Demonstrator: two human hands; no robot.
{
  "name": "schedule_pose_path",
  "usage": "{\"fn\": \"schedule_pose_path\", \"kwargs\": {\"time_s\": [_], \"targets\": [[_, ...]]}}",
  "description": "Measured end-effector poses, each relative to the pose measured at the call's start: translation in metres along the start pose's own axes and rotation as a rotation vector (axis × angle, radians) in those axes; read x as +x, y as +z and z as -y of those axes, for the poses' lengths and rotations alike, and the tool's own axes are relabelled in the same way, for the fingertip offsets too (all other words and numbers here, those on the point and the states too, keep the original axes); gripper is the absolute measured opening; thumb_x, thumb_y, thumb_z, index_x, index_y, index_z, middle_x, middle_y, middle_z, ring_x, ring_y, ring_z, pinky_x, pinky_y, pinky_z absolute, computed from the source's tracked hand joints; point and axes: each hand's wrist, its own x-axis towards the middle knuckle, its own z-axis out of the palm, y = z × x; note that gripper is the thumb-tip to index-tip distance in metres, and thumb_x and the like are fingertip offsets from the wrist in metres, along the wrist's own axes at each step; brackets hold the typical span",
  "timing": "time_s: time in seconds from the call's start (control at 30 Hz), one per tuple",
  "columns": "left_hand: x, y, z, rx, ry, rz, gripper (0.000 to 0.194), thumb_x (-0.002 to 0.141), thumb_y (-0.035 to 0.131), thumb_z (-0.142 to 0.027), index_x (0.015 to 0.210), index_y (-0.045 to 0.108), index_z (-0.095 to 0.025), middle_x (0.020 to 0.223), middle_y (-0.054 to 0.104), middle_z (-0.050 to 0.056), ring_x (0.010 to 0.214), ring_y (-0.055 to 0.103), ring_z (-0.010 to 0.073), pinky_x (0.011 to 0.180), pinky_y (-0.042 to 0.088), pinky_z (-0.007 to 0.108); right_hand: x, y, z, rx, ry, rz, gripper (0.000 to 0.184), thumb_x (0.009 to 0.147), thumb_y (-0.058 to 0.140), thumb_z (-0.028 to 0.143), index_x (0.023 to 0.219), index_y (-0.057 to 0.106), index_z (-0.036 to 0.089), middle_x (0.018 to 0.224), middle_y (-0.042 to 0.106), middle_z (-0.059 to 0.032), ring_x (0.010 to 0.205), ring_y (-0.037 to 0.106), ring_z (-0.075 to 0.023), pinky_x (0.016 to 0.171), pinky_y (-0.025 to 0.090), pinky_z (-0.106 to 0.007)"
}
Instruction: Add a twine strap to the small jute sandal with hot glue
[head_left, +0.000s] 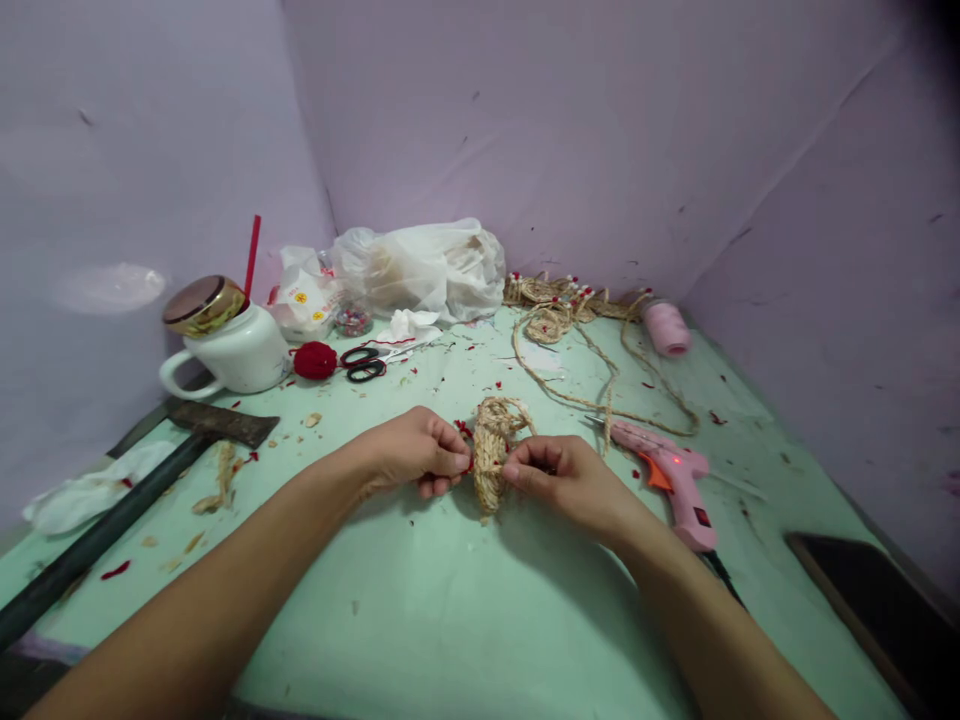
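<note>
A braided straw-coloured rope piece point(491, 455) stands on the green table between my two hands. My left hand point(420, 455) is at its left side, thumb and finger pinched on a bit of red yarn point(470, 464) against the braid. My right hand point(562, 480) pinches at the right side, its fingertips touching the braid; a speck of red shows by the thumb, though most of what lies between these fingers is hidden. A loose rope loop curves from the top of the piece towards the right hand.
Right: a pink glue gun point(679, 470) with a lit red light, a dark phone point(870, 610) and a pink spool point(666, 328). Left: a hammer point(225, 424), white mug point(244, 350), red yarn ball point(315, 360) and scissors point(365, 365). Behind: a plastic bag point(427, 265) and rope coils point(549, 323).
</note>
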Motion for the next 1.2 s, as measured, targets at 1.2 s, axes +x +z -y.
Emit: {"fn": "schedule_pose_path", "kwargs": {"time_s": [1.2], "targets": [[-0.004,-0.002,-0.005,0.350,-0.059,-0.072,0.017,0.060,0.061,-0.029,0.061,0.064,-0.012,0.046,0.052,-0.001,0.044,0.045,0.0091,0.039,0.029,0.019,-0.001,0.000,-0.003,-0.362,-0.163,-0.058,0.023,0.080,0.050,0.032,0.071,0.067,0.020,0.064,0.066,-0.0004,0.060,0.057,-0.0155,0.054,0.039,-0.024]]}}
